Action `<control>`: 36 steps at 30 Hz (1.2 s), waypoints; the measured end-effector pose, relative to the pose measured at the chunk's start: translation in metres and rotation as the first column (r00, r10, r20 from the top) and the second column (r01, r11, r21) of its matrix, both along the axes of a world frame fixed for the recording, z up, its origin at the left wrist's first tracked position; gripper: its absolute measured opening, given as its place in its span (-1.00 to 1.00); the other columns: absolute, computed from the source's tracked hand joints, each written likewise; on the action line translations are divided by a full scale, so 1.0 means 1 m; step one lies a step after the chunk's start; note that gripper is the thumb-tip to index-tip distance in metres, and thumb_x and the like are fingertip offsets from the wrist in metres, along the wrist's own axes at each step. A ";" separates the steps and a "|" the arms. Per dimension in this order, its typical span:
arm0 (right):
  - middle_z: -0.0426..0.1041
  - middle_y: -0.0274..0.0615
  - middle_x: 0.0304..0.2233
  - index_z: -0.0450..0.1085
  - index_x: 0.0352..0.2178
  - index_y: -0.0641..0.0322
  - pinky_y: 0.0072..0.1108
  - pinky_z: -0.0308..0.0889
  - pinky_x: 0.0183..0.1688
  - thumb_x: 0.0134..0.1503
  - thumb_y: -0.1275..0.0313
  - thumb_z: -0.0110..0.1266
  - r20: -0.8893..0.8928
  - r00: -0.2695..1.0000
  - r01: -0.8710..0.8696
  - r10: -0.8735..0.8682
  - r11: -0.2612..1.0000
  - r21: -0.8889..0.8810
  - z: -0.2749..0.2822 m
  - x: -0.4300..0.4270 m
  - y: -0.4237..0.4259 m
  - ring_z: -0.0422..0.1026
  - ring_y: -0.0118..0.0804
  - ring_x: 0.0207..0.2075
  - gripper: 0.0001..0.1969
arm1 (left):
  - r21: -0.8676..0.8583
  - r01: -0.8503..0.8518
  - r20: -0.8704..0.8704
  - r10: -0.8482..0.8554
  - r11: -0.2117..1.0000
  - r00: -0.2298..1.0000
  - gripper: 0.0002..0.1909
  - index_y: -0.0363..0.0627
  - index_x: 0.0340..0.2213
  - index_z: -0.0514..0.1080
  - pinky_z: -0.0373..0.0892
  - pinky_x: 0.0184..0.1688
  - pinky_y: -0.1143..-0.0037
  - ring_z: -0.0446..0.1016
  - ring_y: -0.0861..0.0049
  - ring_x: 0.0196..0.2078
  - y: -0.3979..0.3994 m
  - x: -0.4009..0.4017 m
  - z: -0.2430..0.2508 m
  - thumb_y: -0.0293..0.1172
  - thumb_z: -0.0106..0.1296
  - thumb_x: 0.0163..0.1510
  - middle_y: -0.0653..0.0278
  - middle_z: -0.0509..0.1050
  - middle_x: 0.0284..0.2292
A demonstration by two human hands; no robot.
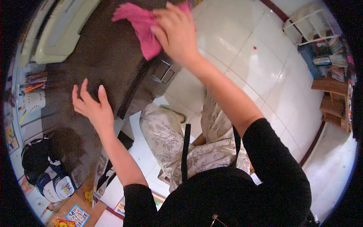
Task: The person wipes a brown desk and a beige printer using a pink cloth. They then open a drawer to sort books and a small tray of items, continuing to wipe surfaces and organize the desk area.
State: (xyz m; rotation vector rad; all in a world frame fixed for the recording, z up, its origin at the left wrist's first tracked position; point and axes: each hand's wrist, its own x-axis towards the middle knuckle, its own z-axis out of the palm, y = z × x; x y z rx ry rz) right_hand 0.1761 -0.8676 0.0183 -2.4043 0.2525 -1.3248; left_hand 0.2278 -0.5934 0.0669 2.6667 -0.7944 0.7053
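My right hand [177, 32] holds a crumpled pink cloth [147, 31] at the far right edge of a dark tabletop [96, 42]. One end of the cloth spreads left of the fingers and a corner hangs towards me; hand and cloth are slightly blurred. My left hand [95, 109] is over the nearer part of the tabletop, fingers apart and nothing in them. Whether it touches the surface I cannot tell. Below the table's edge, near the cloth, is a square metal handle [163, 72].
A cream-coloured casing [62, 37] stands at the tabletop's far left. Pencils [35, 82] lie along the left side, with a dark backpack [48, 170] nearer me. My patterned trouser legs [167, 139] are below. Across the tiled floor [244, 65] stands a wooden shelf [334, 99] near books [334, 62].
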 end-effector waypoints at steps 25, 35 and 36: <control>-0.06 0.35 0.17 0.10 0.01 0.57 -0.29 -0.18 0.25 0.25 0.21 -0.27 0.109 0.940 0.113 -0.323 0.597 0.794 -0.047 0.033 0.001 -0.08 0.24 0.20 -0.48 | 0.034 -0.042 0.000 0.042 0.999 0.999 -0.56 -0.08 -0.05 0.32 0.16 0.06 0.14 0.05 0.04 0.10 -0.016 0.001 -0.003 -0.06 -0.09 0.15 0.01 0.09 0.07; 0.01 0.39 0.10 0.00 0.06 0.60 -0.21 -0.07 0.20 0.21 0.23 -0.20 -0.011 0.970 -0.166 0.242 0.696 0.698 -0.046 -0.046 0.214 -0.01 0.31 0.15 -0.42 | 0.025 -0.001 0.023 0.000 1.000 1.000 -0.56 -0.11 -0.05 0.32 0.13 0.08 0.14 0.06 0.02 0.09 -0.008 0.007 -0.004 -0.09 -0.06 0.13 -0.03 0.11 0.06; 0.07 0.36 0.07 0.04 0.05 0.57 -0.20 0.01 0.15 0.21 0.21 -0.22 -0.054 0.975 -0.131 0.217 0.746 0.653 -0.045 -0.043 0.205 0.04 0.28 0.13 -0.43 | 0.020 0.004 0.042 -0.004 1.000 0.999 -0.56 -0.11 -0.05 0.32 0.12 0.09 0.14 0.07 0.02 0.08 -0.003 0.007 -0.003 -0.10 -0.06 0.13 -0.03 0.12 0.05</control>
